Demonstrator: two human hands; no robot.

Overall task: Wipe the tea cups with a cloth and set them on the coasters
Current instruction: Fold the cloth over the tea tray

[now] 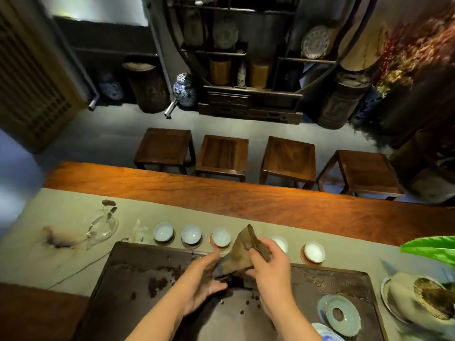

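Both hands hold a brown cloth [242, 253] above the dark tea tray [157, 269]. My left hand [205, 279] grips its lower left part from underneath, and my right hand [269, 269] pinches its right side. Whether a cup is wrapped inside the cloth cannot be seen. Behind the tray, a row of pale tea cups sits on round brown coasters: the three on the left [163, 232], [191, 234], [221, 237], one [280, 243] partly hidden by my right hand, and one further right [314, 252].
A glass pitcher [102, 226] stands on the runner at the left. A pale lid and saucer [341, 313] lie on the tray's right, with a bowl of spent leaves [423, 299] beyond. Green leaf [430, 247] at right edge. Several wooden stools [222, 153] stand past the table.
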